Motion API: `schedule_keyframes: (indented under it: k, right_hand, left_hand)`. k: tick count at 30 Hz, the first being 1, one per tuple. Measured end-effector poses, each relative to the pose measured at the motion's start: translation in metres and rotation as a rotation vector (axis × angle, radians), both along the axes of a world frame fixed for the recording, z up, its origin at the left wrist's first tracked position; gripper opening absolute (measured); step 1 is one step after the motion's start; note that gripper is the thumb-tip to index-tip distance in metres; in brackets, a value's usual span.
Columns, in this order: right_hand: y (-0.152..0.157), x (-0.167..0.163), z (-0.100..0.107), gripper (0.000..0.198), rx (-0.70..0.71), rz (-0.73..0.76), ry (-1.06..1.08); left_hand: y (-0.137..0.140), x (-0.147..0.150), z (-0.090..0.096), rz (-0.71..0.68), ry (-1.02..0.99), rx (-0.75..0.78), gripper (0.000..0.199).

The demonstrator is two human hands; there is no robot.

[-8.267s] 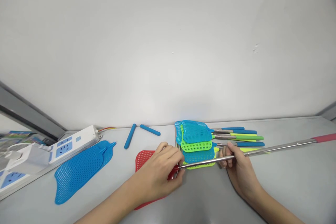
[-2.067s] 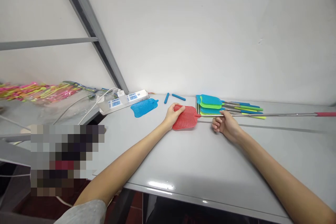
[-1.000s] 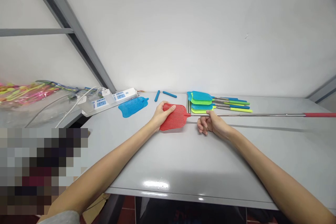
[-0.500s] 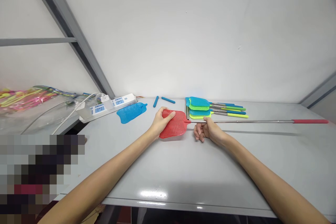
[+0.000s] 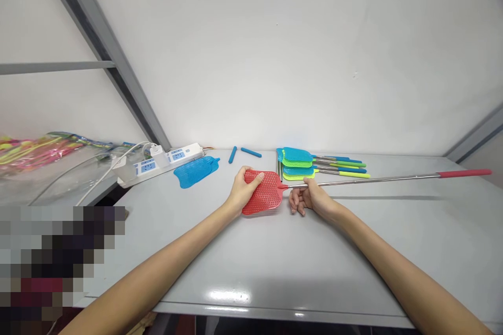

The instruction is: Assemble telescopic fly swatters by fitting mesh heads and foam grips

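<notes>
A red fly swatter (image 5: 265,196) with a long, extended metal rod lies across both hands above the table. My left hand (image 5: 244,191) grips the left side of its perforated head, thumb on top. Close to the neck, my right hand (image 5: 312,196) holds the rod between thumb and fingers, the other fingers loosely curled. Out to the right the rod ends in a red handle (image 5: 466,173), raised off the table. Behind the right hand lies a stack of blue and green fly swatters (image 5: 297,157), their rods pushed in.
A blue swatter head (image 5: 196,171) lies left of my left hand. Two blue handle grips (image 5: 251,152) are by the wall. A white power strip (image 5: 168,161) with cables and plastic-bagged items (image 5: 47,152) sit at the left. A person, blurred out, is at the lower left.
The red fly swatter has tilted, its handle end rising and its head dropping slightly. Both hands keep their hold. The view has shifted a little.
</notes>
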State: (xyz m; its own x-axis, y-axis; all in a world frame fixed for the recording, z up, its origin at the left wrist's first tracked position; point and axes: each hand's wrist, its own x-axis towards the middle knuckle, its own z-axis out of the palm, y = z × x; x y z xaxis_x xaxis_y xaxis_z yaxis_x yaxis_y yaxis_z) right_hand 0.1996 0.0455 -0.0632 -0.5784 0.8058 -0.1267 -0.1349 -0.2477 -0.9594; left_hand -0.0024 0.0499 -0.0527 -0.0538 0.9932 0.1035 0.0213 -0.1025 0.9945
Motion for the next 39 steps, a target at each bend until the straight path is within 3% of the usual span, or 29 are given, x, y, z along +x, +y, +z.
schedule_keyframes:
  k: [23,39]
  right_hand:
    - [-0.008,-0.008,0.005,0.060,0.047,-0.063,-0.177]
    - [-0.006,-0.010,-0.003,0.054,0.075,-0.106,-0.247]
  left_hand:
    - [-0.011,0.013,-0.007,0.046,0.031,-0.031,0.032]
    - [-0.012,0.018,-0.010,0.067,0.047,-0.005,0.031]
